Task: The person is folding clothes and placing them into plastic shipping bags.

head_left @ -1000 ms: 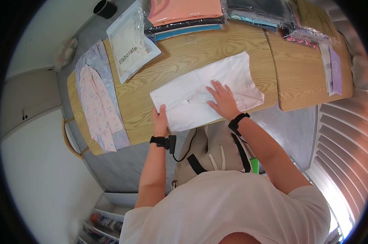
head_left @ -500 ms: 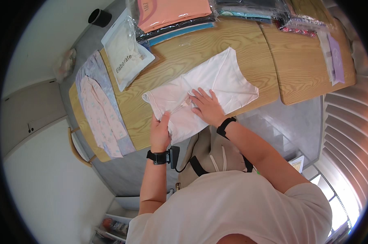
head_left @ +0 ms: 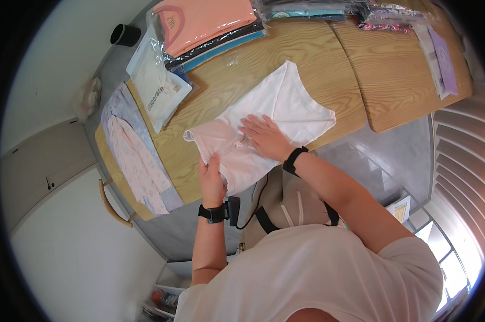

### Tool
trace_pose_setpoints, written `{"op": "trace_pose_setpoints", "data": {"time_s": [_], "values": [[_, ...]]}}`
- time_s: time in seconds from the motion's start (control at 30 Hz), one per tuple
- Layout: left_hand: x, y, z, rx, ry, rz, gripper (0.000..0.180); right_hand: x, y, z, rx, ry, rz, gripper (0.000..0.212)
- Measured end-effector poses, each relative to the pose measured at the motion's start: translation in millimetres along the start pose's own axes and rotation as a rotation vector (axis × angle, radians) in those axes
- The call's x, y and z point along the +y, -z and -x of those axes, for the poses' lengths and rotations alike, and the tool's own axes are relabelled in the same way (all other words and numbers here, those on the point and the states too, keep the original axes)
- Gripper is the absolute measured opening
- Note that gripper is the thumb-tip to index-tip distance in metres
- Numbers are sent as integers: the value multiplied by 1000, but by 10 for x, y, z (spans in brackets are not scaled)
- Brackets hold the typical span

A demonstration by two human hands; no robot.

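Observation:
A white and pale pink garment [head_left: 301, 104] lies partly folded on the wooden table in front of me, its near edge hanging slightly over the table's edge. My left hand [head_left: 212, 180] grips the garment's near left part, thumb on top and the other fingers hidden beneath the cloth. My right hand [head_left: 266, 139] rests flat on the middle of the garment, fingers spread. A small gathered bit of cloth shows between the two hands.
On the wooden table [head_left: 301, 45], a pink patterned garment [head_left: 138, 158] lies over bluish cloth at the left. Behind stand a bagged white item [head_left: 155, 99] and a stack with a peach bagged garment [head_left: 207, 21] on top. A purple packet [head_left: 442, 61] lies far right.
The whole view has shifted a little. My right hand has slid slightly to the left over the cloth, which looks a bit flatter; my left hand keeps its grip.

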State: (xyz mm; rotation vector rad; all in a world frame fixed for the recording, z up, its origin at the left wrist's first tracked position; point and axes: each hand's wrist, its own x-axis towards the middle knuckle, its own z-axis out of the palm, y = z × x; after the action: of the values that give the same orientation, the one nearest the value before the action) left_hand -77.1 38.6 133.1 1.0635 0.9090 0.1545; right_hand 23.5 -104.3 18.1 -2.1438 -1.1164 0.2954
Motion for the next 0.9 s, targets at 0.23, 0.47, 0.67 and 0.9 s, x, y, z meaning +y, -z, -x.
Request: {"op": "trace_pose_setpoints", "data": {"time_s": [0.23,0.47,0.67,0.9], "values": [[-16,-650,-122,-190,-96,-312,44,222,104,270,11,20,-199,37],[-281,-1546,-543,-241,-31,-529,63,974,753,651,133,-896,-966,19],[-754,-1893,-962,-210,-78,-698,62,1089,941,625,111,-775,-1018,38],[-994,-1816,-1001,-296,-67,-585,62,1017,974,627,20,-723,-1000,43]]}}
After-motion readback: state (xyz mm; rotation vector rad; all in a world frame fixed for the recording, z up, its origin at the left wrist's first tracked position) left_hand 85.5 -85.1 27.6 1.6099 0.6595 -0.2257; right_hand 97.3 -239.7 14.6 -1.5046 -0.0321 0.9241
